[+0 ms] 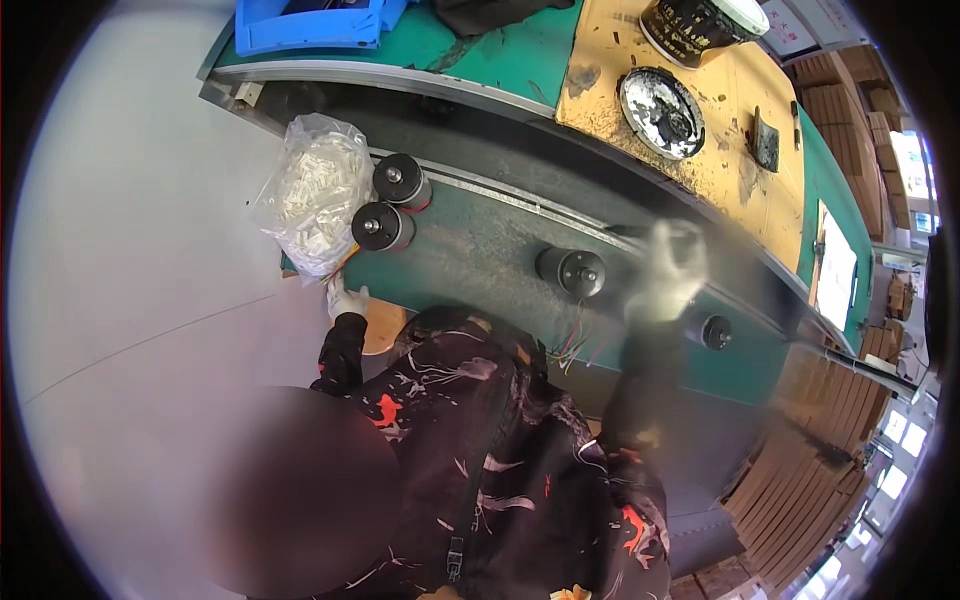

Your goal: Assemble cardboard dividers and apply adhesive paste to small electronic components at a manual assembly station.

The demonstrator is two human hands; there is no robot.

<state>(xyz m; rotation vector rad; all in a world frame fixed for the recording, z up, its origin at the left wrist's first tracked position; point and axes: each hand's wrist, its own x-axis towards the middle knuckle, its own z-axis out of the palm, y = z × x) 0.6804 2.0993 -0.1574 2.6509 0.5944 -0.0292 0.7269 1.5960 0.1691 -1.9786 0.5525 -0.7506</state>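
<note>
My left hand, in a white glove, is at the bench's near edge, its fingers closed on the ends of thin coloured wires. These wires run beside a black cylindrical motor; a second motor stands just behind it. Against them leans a clear plastic bag full of small white pieces. My right hand, also gloved in white, is smeared by motion over the bench, so its fingers cannot be read. It is between a tilted motor with loose coloured wires and another motor.
A raised green shelf crosses behind the bench. It bears a blue bin, a cardboard sheet, a black bucket, a lid smeared with white and black paste and a dark scraper. Stacked cardboard stands at right.
</note>
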